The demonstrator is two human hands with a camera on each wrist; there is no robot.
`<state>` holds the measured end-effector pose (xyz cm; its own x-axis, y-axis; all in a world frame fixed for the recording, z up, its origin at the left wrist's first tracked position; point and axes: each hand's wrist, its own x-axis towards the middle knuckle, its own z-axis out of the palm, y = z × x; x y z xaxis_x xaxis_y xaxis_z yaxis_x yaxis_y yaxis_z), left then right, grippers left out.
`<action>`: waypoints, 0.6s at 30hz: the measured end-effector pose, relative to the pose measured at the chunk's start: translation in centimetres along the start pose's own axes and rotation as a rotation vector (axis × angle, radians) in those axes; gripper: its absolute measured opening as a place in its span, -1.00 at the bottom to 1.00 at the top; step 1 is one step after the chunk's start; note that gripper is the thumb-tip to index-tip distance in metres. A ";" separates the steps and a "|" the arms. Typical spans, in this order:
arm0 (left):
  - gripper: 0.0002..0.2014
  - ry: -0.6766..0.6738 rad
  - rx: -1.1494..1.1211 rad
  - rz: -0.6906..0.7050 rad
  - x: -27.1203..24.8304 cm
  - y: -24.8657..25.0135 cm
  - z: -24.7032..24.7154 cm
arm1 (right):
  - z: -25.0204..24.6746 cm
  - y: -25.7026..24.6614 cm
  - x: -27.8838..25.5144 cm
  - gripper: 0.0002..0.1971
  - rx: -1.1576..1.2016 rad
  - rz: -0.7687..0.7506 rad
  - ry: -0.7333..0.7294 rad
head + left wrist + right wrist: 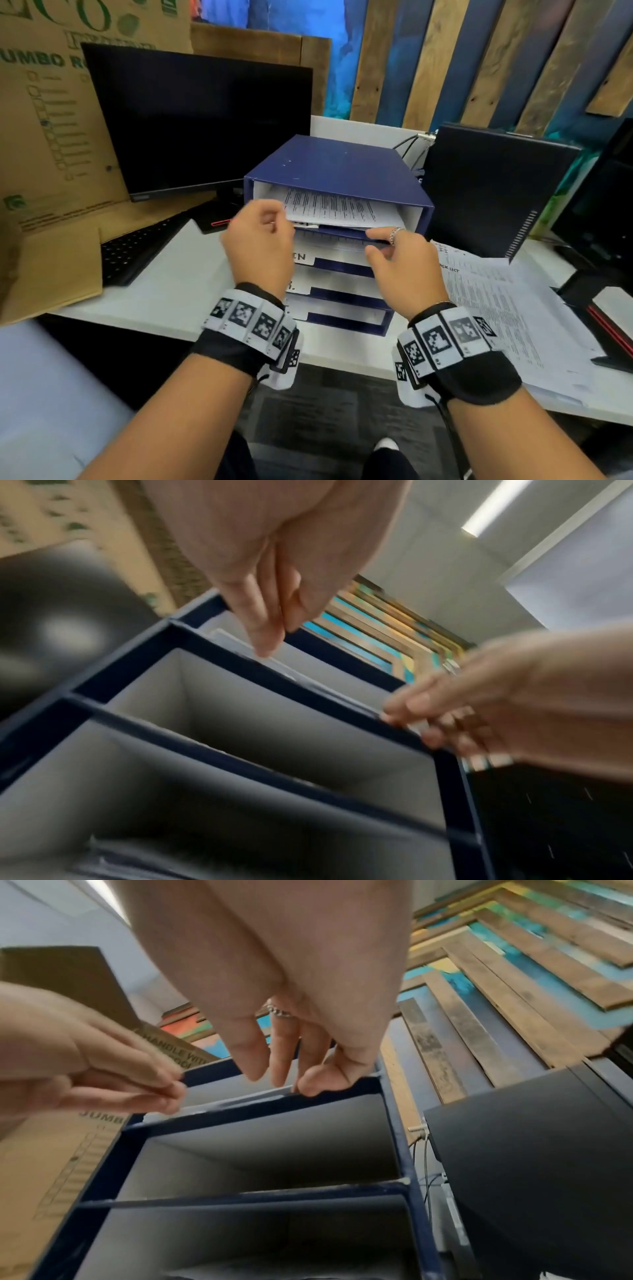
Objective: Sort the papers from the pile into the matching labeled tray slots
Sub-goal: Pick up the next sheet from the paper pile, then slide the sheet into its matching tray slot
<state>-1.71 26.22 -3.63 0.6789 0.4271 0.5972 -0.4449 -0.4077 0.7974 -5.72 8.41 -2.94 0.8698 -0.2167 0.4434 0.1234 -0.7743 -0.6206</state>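
We are reaching both forearms forward, each wrist wrapped in a black band with marker tags. Our left hand [257, 236] is hovering with its fingers [263, 631] pressed together and pointing down, thumb alongside. Our right hand [400, 260], a ring on one finger, is curling slightly, its thumb and fingertips [310, 1081] nearly meeting.

White desk [178, 291] on which are carried: blue tray unit [339, 171], paper pile [496, 308], keyboard [137, 250], monitor [198, 126], computer case [493, 188].
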 end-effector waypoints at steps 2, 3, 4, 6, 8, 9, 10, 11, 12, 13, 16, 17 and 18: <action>-0.82 -0.168 0.261 0.243 -0.4 -0.2 0.9 | 0.4 -0.3 0.2 -0.69 -0.128 -0.089 -0.061; -0.81 -0.224 0.388 0.322 -0.4 -0.2 1.4 | 0.5 -0.5 0.3 -0.68 -0.170 -0.109 -0.083; -0.81 -0.258 0.514 0.362 -0.3 -0.1 1.7 | 0.5 -0.6 0.4 -0.67 -0.197 -0.112 -0.094; -0.79 -0.298 0.710 0.376 0.0 0.2 2.0 | 0.3 -0.6 0.6 -0.67 -0.236 -0.122 -0.075; -0.79 -0.326 0.755 0.384 0.6 -0.1 2.0 | 0.1 -0.5 0.7 -0.67 -0.301 -0.147 -0.058; -0.79 -0.341 0.739 0.387 0.9 -0.2 2.0 | 0.0 -0.5 0.8 -0.65 -0.360 -0.158 -0.072; -0.80 -0.367 0.734 0.387 1.1 -0.1 2.1 | 0.0 -0.5 0.9 -0.62 -0.435 -0.167 -0.095; -0.81 -0.397 0.743 0.396 1.2 0.0 2.2 | 0.0 -0.5 1.1 -0.60 -0.510 -0.178 -0.116; -0.80 -0.430 0.760 0.410 1.3 0.2 2.3 | 0.1 -0.6 1.3 -0.57 -0.573 -0.193 -0.131; -0.77 -0.460 0.774 0.428 1.4 0.3 2.6 | 0.3 -0.8 1.5 -0.56 -0.617 -0.207 -0.140; -0.67 -0.546 0.770 0.453 1.8 0.4 3.4 | 0.7 -1.0 2.3 -0.56 -0.663 -0.223 -0.145; -0.64 -0.571 0.756 0.444 1.9 0.3 3.5 | 0.8 -1.0 2.4 -0.56 -0.654 -0.220 -0.158; -0.63 -0.578 0.734 0.437 2.0 0.3 3.6 | 0.8 -0.9 2.5 -0.55 -0.629 -0.221 -0.175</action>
<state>1.60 24.08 -2.53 0.8069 -0.2516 0.5344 -0.3863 -0.9092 0.1553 -3.25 9.05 -1.81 0.9268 0.0443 0.3729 0.0520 -0.9986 -0.0106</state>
